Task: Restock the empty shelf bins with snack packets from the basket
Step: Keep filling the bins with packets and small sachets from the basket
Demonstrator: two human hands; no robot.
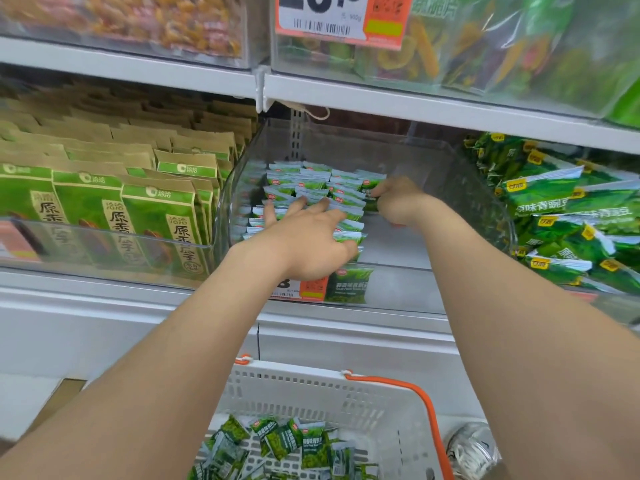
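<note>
A clear plastic shelf bin in the middle shelf holds rows of small green-and-white snack packets standing on its left side. My left hand lies over the front rows with fingers spread flat on the packet tops. My right hand is deeper in the bin at the right end of the rows, fingers curled on a packet there. Below, a white basket with an orange handle holds several loose green packets.
Brown-and-green bags fill the bin to the left, larger green pea bags the bin to the right. A price tag and sample packet hang on the middle bin's front. Upper shelf bins carry other snacks. A crumpled clear wrapper lies right of the basket.
</note>
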